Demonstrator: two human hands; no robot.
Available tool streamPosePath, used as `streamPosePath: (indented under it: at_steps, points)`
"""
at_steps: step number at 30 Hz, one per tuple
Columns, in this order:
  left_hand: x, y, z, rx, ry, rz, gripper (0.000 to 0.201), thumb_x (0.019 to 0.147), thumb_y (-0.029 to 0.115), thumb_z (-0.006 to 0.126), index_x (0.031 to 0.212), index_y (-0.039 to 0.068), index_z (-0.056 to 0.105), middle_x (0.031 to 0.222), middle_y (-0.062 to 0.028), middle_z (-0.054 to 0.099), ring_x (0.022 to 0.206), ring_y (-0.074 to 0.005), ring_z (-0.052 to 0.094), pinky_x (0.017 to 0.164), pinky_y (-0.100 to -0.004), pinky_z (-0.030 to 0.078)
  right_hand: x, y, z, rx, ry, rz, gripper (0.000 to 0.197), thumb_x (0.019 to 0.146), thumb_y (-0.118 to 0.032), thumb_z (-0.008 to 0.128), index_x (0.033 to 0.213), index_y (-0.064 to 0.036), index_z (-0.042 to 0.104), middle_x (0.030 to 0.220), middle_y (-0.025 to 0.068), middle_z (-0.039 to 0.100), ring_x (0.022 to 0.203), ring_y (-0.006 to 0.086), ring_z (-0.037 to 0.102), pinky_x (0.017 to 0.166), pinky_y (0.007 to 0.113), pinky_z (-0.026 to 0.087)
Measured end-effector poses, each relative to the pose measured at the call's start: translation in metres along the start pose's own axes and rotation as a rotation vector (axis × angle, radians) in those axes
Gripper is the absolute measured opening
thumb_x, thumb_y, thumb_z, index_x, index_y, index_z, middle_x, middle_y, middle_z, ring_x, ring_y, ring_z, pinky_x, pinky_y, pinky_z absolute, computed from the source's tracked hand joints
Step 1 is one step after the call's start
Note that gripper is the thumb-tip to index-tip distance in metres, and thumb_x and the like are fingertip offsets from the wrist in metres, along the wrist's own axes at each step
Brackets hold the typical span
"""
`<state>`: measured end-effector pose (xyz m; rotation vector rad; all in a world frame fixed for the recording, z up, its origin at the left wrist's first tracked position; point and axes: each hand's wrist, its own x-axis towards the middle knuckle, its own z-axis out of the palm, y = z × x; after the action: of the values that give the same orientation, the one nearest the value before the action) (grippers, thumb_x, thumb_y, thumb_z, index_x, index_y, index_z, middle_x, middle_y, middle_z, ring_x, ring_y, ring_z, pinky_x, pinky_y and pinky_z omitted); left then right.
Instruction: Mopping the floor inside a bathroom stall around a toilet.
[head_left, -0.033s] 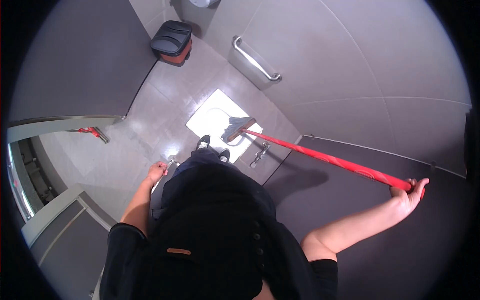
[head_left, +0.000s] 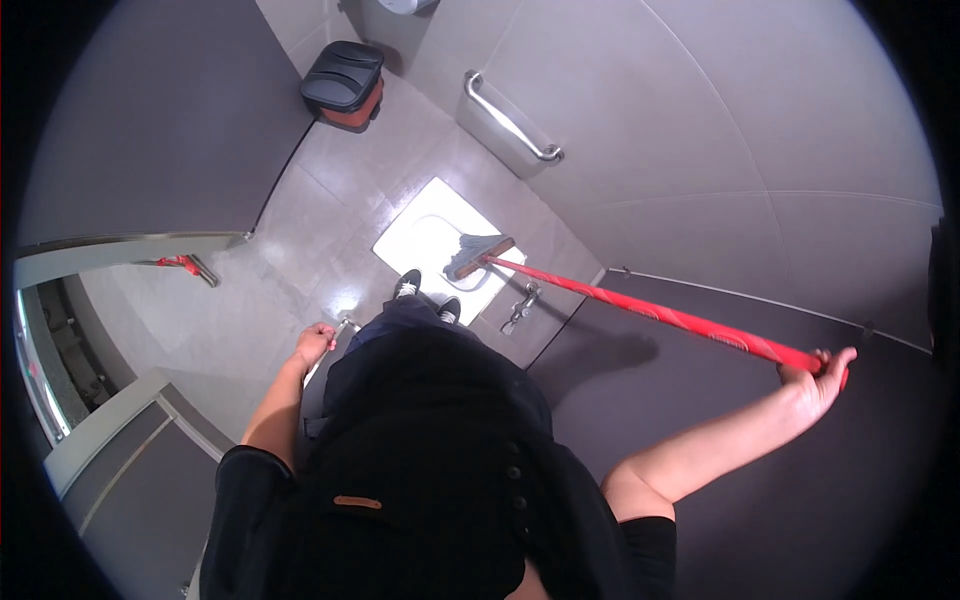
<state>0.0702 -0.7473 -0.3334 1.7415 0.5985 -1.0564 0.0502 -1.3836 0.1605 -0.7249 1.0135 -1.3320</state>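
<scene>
A broom with a red handle stretches from the right toward the middle of the view. Its grey-bristled head rests over the right part of a white squat toilet set in the floor. Out at the right, my right hand is closed around the top end of the handle, with some fingers hidden behind it. My left hand hangs at my left side with its fingers curled in, and nothing shows in it. Close by that hand is a small metal fitting.
A black-lidded bin stands in the far corner. On the far-right wall is a metal grab bar. A metal valve sits beside the toilet, near the dark partition. Past the doorway at left lies a red-and-metal tool.
The broom handle's outer end has shifted slightly upward in view with my right hand, and its head has edged slightly right. My left hand has stayed nearly still.
</scene>
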Motion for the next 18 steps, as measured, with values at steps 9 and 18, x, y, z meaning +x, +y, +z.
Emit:
streamPosePath:
  at_steps: [9, 18]
  points:
    - [-0.015, 0.034, 0.013, -0.113, 0.005, -0.01, 0.011, 0.083, 0.008, 0.048, 0.084, 0.0, 0.057, 0.067, -0.0036, 0.055, 0.059, -0.0105, 0.051, 0.058, -0.023, 0.043, -0.091, 0.154, 0.036, -0.462, -0.741, -0.18, 0.02, 0.077, -0.025, 0.066, 0.088, -0.009, 0.06, 0.072, -0.0021, 0.05, 0.067, 0.0087, 0.044, 0.07, 0.029, 0.038]
    - [0.001, -0.015, 0.011, -0.249, 0.036, -0.053, 0.012, 0.085, 0.008, 0.048, 0.086, -0.001, 0.056, 0.068, -0.0037, 0.055, 0.058, -0.01, 0.051, 0.055, -0.0222, 0.043, -0.136, 0.166, 0.012, -0.194, -1.315, -0.121, 0.025, 0.081, -0.021, 0.059, 0.092, 0.0005, 0.051, 0.052, 0.0003, 0.039, 0.043, 0.0095, 0.034, 0.043, 0.025, 0.031]
